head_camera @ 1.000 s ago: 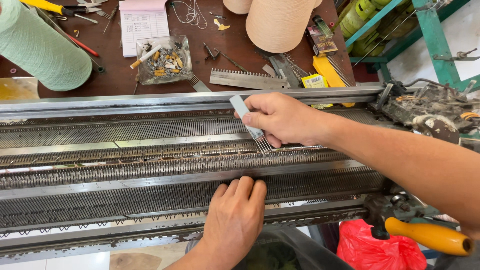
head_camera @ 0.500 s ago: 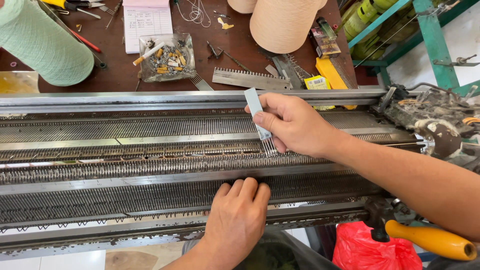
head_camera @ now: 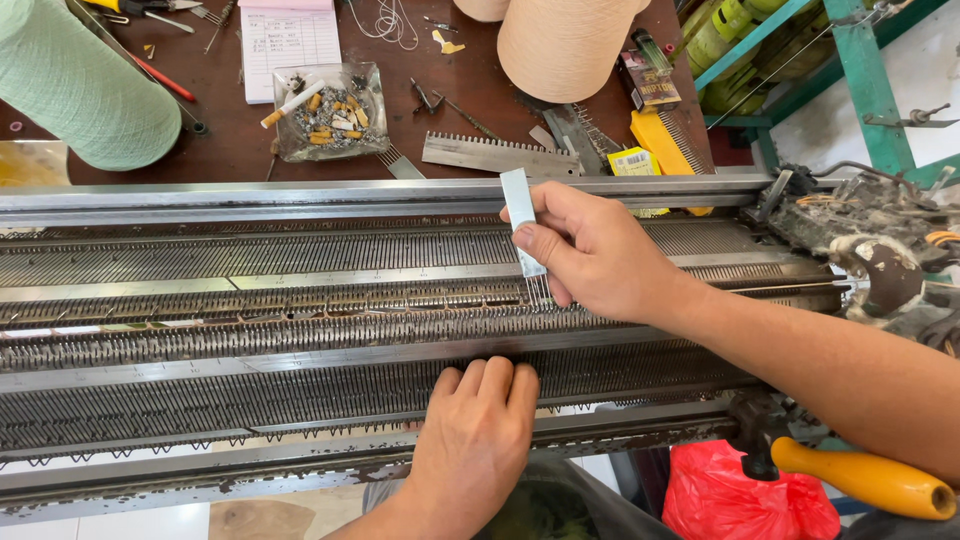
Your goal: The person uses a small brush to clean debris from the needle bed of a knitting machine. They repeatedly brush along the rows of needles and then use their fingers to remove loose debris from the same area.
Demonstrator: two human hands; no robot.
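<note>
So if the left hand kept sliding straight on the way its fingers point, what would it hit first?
The left hand lies flat on the near needle bed, fingers pointing away from the body. Going straight on, it would probably first meet the row of needles at the centre ridge, just below the small metal comb tool; depth is uncertain.

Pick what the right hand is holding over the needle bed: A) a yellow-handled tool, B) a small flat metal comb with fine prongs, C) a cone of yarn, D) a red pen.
B: the right hand pinches a small flat metal comb, prongs pointing down onto the needle bed, while the left hand rests flat on the lower bed.
</note>
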